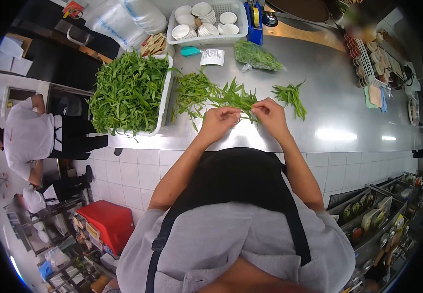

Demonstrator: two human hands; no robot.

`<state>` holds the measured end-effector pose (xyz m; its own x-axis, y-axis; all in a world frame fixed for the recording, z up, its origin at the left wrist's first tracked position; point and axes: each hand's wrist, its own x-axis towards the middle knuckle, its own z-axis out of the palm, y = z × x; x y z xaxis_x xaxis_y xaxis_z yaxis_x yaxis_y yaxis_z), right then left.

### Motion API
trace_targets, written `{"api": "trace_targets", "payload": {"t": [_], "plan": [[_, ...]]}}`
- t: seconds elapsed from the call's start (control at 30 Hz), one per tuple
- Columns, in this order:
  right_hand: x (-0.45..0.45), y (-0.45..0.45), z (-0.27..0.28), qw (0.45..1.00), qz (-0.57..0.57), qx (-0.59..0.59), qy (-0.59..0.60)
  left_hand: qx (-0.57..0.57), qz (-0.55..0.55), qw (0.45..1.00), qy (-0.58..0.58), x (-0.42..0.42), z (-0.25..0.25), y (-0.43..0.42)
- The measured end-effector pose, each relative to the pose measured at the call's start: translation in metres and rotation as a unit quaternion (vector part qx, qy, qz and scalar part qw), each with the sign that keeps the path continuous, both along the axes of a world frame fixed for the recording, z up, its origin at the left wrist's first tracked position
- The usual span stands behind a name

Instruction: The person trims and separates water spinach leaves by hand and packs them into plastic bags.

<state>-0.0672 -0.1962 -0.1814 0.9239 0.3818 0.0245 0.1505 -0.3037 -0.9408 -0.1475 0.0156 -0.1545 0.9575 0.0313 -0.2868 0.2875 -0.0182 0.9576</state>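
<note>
Leftmost, a white plastic basket (165, 105) holds heaped long-leafed greens (131, 93); a loose pile of leafy stems (192, 90) lies beside it; at centre, the left hand (215, 125) and right hand (271, 117) pinch slender green stems (238, 99), equally near, leaves fanning toward upper left; rightward rests a small green bundle (291, 96).

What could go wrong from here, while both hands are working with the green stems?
The leafy stems between the left hand and right hand lie against the loose greens, so the two might get mixed.
The heaped greens spill over the rim of the white tray near the table edge; some could drop to the floor.
</note>
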Motion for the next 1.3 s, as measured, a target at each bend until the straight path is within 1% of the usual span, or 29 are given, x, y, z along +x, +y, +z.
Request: {"api": "trace_targets", "payload": {"t": [0.07,0.1,0.17,0.2,0.23,0.33,0.37,0.4,0.43,0.5,0.53,0.63,0.7,0.73,0.8,0.87,0.93,1.0,1.03,1.07,1.13,1.17,1.2,1.23,1.27,1.3], "plan": [[0.001,-0.002,0.006,0.978,0.022,-0.167,-0.123,0.026,0.007,0.999,-0.027,-0.008,-0.019,0.005],[0.002,-0.004,0.006,0.991,-0.004,-0.122,-0.053,0.048,-0.002,0.999,-0.02,-0.011,-0.02,0.008],[0.013,-0.004,0.007,0.99,-0.039,-0.114,-0.069,0.096,-0.013,0.995,-0.013,-0.021,-0.018,0.013],[0.019,-0.002,0.006,0.99,-0.053,-0.109,-0.077,0.086,-0.008,0.996,-0.009,-0.027,-0.018,0.015],[0.031,0.001,0.007,0.971,-0.077,-0.128,-0.188,0.077,-0.001,0.997,-0.006,-0.03,-0.017,0.019],[0.088,0.022,0.023,0.931,-0.162,-0.148,-0.293,0.08,0.001,0.997,-0.004,-0.038,-0.015,0.034],[0.112,0.025,0.01,0.945,-0.124,-0.15,-0.262,0.101,-0.003,0.995,-0.002,-0.04,-0.006,0.039],[0.141,0.025,-0.013,0.956,-0.087,-0.153,-0.233,0.121,-0.008,0.993,-0.001,-0.041,0.003,0.043],[0.166,0.025,-0.023,0.965,-0.047,-0.156,-0.208,0.124,-0.005,0.992,-0.003,-0.044,0.007,0.048],[0.188,0.02,-0.01,0.939,-0.038,-0.241,-0.244,0.115,0.009,0.993,-0.008,-0.052,0.007,0.063],[0.188,0.024,-0.001,0.922,-0.032,-0.282,-0.261,0.088,0.028,0.996,-0.005,-0.058,0.019,0.068],[0.159,0.054,0.065,0.919,-0.067,-0.223,-0.317,0.021,0.105,0.994,-0.017,-0.069,0.045,0.093],[0.146,0.101,0.095,0.955,0.021,-0.101,-0.278,-0.022,0.144,0.989,-0.014,-0.079,0.056,0.108],[0.141,0.131,0.108,0.964,0.06,-0.038,-0.257,-0.034,0.148,0.988,-0.023,-0.078,0.062,0.114],[0.135,0.197,0.133,0.96,0.09,0.001,-0.265,-0.051,0.157,0.985,-0.05,-0.07,0.078,0.133],[0.132,0.266,0.155,0.947,0.126,0.056,-0.29,-0.045,0.153,0.984,-0.081,-0.057,0.089,0.154],[0.133,0.335,0.189,0.922,0.153,0.064,-0.349,-0.07,0.154,0.978,-0.12,-0.039,0.098,0.177],[0.147,0.406,0.211,0.882,0.161,0.086,-0.434,-0.037,0.151,0.974,-0.167,-0.026,0.108,0.201],[0.159,0.44,0.222,0.865,0.157,0.081,-0.469,-0.055,0.149,0.973,-0.165,-0.024,0.117,0.211],[0.174,0.472,0.231,0.849,0.15,0.072,-0.501,-0.013,0.138,0.974,-0.177,-0.025,0.123,0.224],[0.221,0.535,0.232,0.82,0.118,0.004,-0.559,-0.017,0.15,0.968,-0.2,-0.034,0.126,0.241],[0.239,0.559,0.229,0.826,0.093,-0.062,-0.552,-0.045,0.16,0.966,-0.197,-0.043,0.123,0.249],[0.255,0.579,0.228,0.825,0.073,-0.129,-0.545,-0.042,0.169,0.968,-0.183,-0.054,0.115,0.257],[0.27,0.592,0.228,0.803,0.105,-0.233,-0.539,-0.041,0.183,0.967,-0.17,-0.068,0.105,0.265],[0.288,0.6,0.229,0.769,0.136,-0.334,-0.528,-0.04,0.197,0.967,-0.159,-0.084,0.095,0.273],[0.311,0.617,0.239,0.773,0.112,-0.264,-0.566,-0.083,0.243,0.958,-0.132,-0.105,0.08,0.28]]}}
